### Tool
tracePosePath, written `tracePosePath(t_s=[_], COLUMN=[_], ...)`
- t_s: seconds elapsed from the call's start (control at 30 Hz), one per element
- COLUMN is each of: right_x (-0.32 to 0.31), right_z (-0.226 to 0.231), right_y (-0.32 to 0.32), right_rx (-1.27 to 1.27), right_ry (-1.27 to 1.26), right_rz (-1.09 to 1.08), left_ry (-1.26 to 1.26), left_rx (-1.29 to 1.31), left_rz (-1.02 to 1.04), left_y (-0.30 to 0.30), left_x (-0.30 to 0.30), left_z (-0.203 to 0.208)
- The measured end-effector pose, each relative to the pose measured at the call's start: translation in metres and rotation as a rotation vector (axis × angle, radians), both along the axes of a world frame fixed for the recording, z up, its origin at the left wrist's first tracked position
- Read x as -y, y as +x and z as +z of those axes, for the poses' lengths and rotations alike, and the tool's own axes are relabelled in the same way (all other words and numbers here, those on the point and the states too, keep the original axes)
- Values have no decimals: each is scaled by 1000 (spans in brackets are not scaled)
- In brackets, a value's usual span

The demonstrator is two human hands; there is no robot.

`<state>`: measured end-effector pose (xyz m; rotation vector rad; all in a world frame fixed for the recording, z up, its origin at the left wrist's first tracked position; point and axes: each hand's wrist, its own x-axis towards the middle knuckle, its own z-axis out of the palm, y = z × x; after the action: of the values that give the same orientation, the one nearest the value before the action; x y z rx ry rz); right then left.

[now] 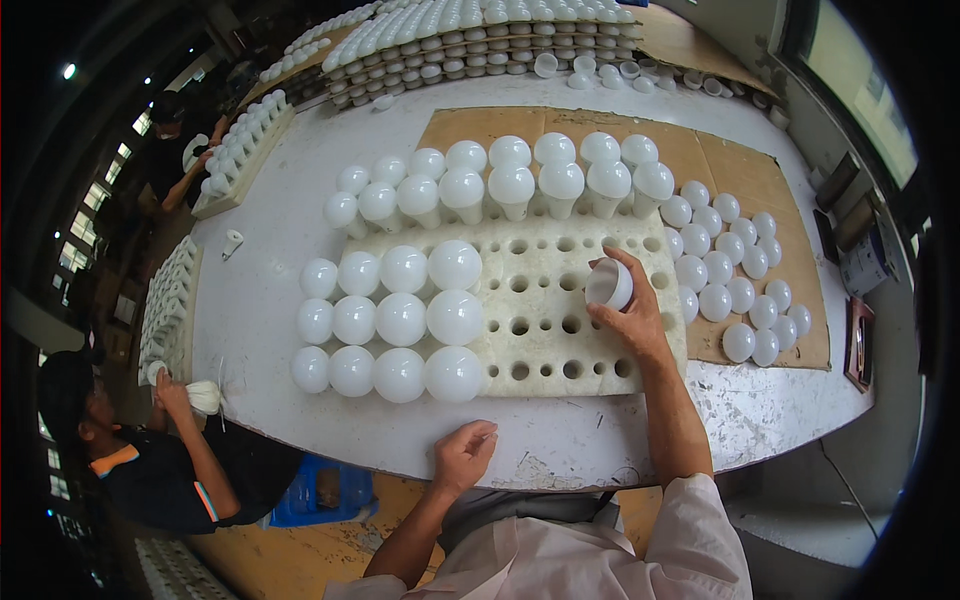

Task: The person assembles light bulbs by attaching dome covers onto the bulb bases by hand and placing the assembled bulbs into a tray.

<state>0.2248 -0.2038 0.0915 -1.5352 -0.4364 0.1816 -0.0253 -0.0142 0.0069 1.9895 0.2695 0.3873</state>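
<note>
My right hand [630,300] grips a white bulb cover [606,284], its hollow side turned to the left, above the right part of a cream foam tray [545,352] with rows of holes. White round bulbs [400,318] fill the tray's left part. Along the far side, two rows of bulbs [512,186] stand upright on white tapered bases. My left hand [465,455] lies at the table's front edge, fingers curled in, with nothing visible in them. Several loose white bulb covers [740,293] lie dome up on a cardboard sheet [797,345], right of the tray.
Stacked layers of white domes [480,50] stand at the table's back, with loose cups [610,75] beside them. At left, a co-worker [150,460] handles parts beside another tray [168,310]; a second person [180,150] works farther back. A small white cylinder [232,242] lies on the table.
</note>
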Motion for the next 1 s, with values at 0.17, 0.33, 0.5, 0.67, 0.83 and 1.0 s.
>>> tracePosePath(t_s=[0.17,0.33,0.5,0.67,0.83,1.0], right_x=[8,11,14,15,7,5], right_z=[-1,-1,-1,2,9,8], right_y=[0,1,2,0,-5,-5], right_rx=[-13,9,-24,-38,-43,47], right_ry=[-3,-10,15,16,54,-23], right_rz=[-2,-7,16,47,36,-57], left_ry=[-7,-27,-27,-44,21,97], left_rx=[-18,-49,-66,-36,3,27], left_rz=[24,41,84,105,130,114], left_y=[2,0,1,1,-1,1], left_x=[3,3,7,8,7,6], left_z=[-5,-9,-6,-10,-9,-6])
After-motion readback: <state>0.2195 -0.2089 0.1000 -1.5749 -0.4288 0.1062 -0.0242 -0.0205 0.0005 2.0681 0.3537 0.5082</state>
